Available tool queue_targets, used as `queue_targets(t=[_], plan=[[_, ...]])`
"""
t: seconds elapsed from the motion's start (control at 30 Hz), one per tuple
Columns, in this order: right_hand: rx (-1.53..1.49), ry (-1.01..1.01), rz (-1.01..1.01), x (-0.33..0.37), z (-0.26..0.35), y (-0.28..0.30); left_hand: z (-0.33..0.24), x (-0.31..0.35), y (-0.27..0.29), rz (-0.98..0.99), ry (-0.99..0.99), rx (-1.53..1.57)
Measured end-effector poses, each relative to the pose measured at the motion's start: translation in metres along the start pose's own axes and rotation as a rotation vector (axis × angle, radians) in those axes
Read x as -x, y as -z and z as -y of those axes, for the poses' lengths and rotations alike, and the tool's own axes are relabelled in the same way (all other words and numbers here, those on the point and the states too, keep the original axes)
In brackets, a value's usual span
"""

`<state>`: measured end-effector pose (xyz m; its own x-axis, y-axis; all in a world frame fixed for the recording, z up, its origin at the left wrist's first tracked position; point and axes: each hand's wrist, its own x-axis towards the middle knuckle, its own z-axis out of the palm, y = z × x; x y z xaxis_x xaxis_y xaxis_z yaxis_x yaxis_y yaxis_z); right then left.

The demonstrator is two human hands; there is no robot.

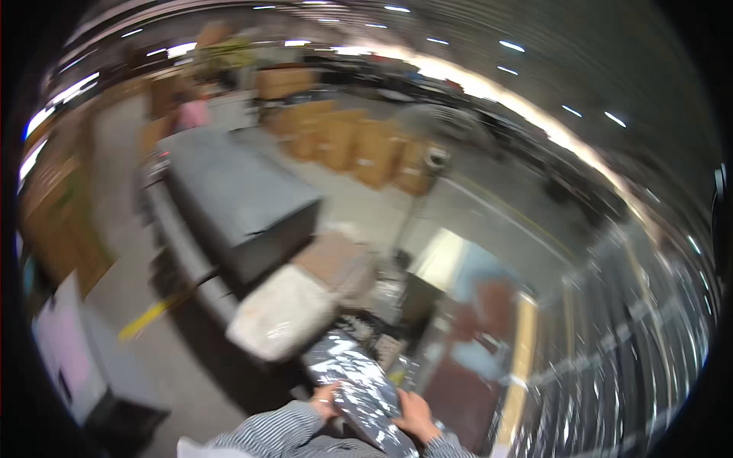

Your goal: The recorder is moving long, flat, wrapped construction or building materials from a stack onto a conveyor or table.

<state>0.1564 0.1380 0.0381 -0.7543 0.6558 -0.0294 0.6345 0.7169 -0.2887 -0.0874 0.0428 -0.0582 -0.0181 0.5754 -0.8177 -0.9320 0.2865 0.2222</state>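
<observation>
A long, dark, flat package in shiny plastic wrap (pixel 355 382) slants away from my body at the lower middle. My left hand (pixel 326 402) grips its left edge, and my right hand (pixel 414 416) holds the opposite edge. Both sets of fingers are closed on it, partly hidden at the edges. What lies inside the wrap cannot be made out. Just beyond its far end is a white plastic-wrapped bundle (pixel 282 309), beside a brownish bundle (pixel 336 259). Much of the picture is smeared by motion.
Ahead on the left stands a large grey box-shaped unit (pixel 240 183). Several cardboard cartons (pixel 343 145) line up behind it. Reddish-brown panels (pixel 462 389) lie to my right, next to upright dark wrapped lengths (pixel 634 343). A white box (pixel 69 343) is at the left, near a yellow floor stripe (pixel 145 319).
</observation>
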Motion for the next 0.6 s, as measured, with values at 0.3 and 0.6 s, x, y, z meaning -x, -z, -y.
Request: queue_targets(t=[0.3, 0.6], plan=[[-0.003, 0.084, -0.86, -0.013, 0.042, 0.157, -0.077, -0.116, -0.021, -0.104, -0.222, -0.399], [0.648, -0.485, -1.401, 0.314, -0.005, 0.413, 0.152, -0.097, -0.153, 0.367, 0.288, -0.658]])
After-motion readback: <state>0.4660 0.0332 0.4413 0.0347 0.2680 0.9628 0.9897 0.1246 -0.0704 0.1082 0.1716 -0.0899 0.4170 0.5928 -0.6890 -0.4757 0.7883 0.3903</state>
